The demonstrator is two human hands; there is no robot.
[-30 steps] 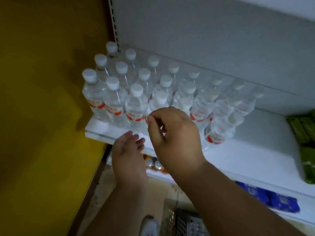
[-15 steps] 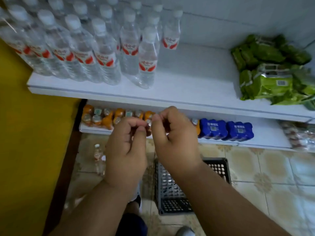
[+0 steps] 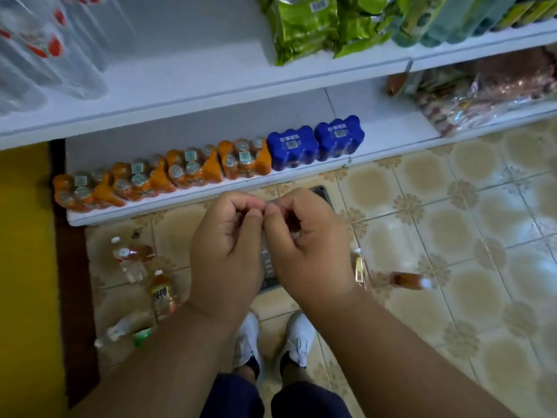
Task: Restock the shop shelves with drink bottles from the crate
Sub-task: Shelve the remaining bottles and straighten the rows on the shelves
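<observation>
The left hand (image 3: 226, 251) and right hand (image 3: 307, 248) meet fingertip to fingertip, fingers curled; whether they pinch anything I cannot tell. Beneath them sits the crate (image 3: 321, 191). Loose drink bottles (image 3: 162, 292) stand left on the floor: light, slick plastic, probably best gripped mid-body.

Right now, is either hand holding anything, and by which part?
Cannot tell: left hand and right hand meet at curled fingertips, perhaps pinching something tiny; no bottle is held.

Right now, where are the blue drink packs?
In the head view, the two blue drink packs sit side by side on the bottom shelf, immediately right of the orange packs, above both hands.
</observation>
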